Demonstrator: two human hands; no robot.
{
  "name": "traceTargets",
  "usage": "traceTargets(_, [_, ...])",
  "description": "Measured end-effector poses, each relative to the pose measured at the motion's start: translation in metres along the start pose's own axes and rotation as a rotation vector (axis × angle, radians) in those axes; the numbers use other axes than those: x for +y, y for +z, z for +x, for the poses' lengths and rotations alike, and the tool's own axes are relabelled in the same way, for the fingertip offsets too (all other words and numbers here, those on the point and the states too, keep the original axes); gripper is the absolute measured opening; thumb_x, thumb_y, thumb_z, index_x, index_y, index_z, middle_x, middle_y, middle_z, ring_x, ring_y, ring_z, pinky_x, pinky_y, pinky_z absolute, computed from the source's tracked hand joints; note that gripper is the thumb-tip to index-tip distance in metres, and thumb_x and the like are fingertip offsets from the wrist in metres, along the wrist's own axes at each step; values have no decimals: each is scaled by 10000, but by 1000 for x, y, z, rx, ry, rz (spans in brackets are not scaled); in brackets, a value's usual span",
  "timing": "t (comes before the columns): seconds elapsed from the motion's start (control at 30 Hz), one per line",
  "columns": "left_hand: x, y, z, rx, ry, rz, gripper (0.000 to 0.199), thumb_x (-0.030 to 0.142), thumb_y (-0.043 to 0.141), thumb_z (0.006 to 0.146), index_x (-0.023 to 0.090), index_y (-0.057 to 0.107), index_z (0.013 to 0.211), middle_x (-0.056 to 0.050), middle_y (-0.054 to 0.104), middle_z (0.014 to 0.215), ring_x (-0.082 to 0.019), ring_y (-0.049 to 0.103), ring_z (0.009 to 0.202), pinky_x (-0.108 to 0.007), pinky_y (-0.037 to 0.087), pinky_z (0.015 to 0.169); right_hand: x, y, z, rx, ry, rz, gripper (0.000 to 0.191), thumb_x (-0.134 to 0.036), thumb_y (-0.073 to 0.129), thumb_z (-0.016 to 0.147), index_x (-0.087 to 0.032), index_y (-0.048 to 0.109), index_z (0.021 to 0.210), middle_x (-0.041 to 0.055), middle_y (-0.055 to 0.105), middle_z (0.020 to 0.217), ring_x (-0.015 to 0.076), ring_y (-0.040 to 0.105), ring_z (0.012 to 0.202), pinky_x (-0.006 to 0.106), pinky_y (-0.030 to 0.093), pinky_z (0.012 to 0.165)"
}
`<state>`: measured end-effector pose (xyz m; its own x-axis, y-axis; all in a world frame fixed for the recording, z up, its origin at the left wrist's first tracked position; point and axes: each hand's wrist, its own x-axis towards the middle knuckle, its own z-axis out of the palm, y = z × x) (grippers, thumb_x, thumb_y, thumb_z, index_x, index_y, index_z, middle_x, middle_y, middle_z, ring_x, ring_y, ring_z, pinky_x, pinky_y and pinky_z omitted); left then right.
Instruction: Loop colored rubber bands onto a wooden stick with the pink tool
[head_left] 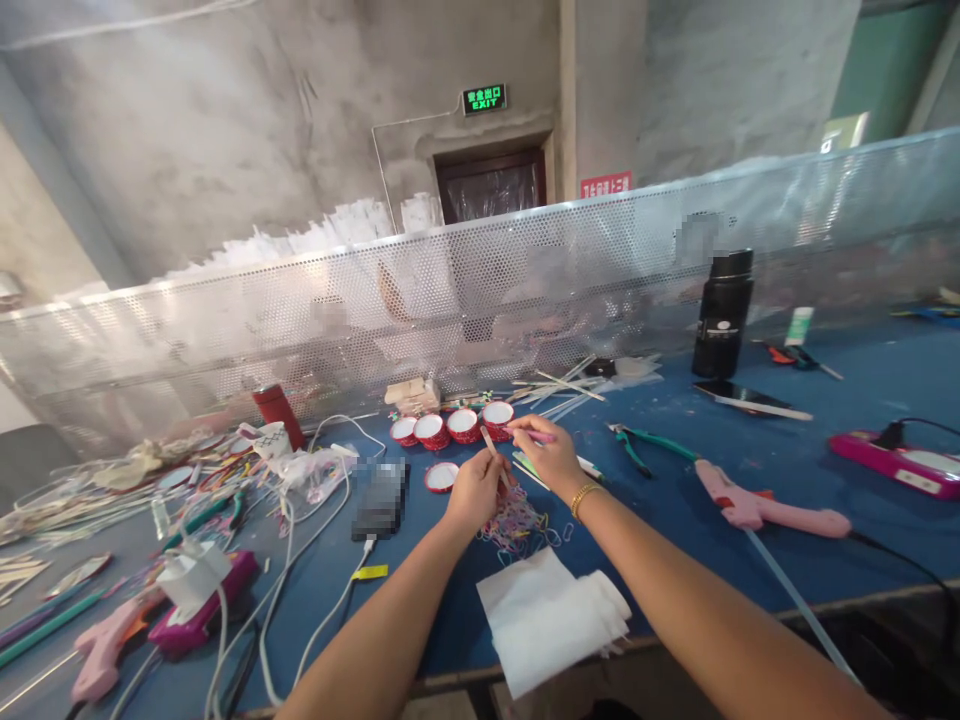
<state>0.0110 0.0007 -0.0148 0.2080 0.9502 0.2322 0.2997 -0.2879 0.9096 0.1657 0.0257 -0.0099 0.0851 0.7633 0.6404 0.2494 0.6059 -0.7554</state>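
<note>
Near the middle of the blue table, my left hand (474, 492) is closed on a small, flat, pale pinkish strip (488, 440) that sticks up from its fingers. Close beside it on the right, my right hand (553, 462) pinches a slim pink pen-like tool (538, 436), whose tip points at the strip. Below both hands lies a heap of small pastel-coloured loops (517, 520), partly hidden by my left hand. Just beyond them stand several round red pieces with white tops (463, 424); another red piece (442, 477) lies nearer my left hand.
White tissue (551, 612) rests at the front edge. To the right are green-handled pliers (637, 445), a pink glue gun (765, 505), a phone (750, 398) and a black bottle (724, 315). Leftward, a power bank (381, 505), cables and craft clutter spread out. A perforated metal screen (360, 320) stands behind.
</note>
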Motion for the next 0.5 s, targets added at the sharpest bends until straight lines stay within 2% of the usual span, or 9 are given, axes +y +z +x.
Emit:
traceTargets(0.1, [-1,-1,0,-12,42,59,324,476,431,937,196,559,835,-11,671,707,-117,551,505,-229,404,482,-2,1,-2,-36,-109,-165,154,-329,534,870,-253,666,886,45,755,876,238,691,818,340,499,761])
traceTargets(0.2, [-1,-2,-1,-15,54,58,316,459,412,947,198,558,844,-7,655,692,-119,543,504,-228,400,481,-2,2,-3,-10,-156,-259,108,-316,543,870,-254,627,899,45,739,814,238,680,752,338,482,733])
traceTargets(0.33, [-3,-2,-2,-25,40,69,240,360,438,927,191,559,807,-6,636,674,-120,545,522,-225,395,499,0,2,-4,27,-161,-253,90,-296,531,874,-251,602,840,34,715,767,225,669,732,314,470,705])
traceTargets(0.5, [-11,-3,0,-50,-1,146,281,382,488,897,168,645,804,-13,617,631,-138,545,549,-249,413,558,-2,2,-4,29,-160,-210,94,-291,544,870,-240,612,828,20,704,752,210,660,720,298,460,695])
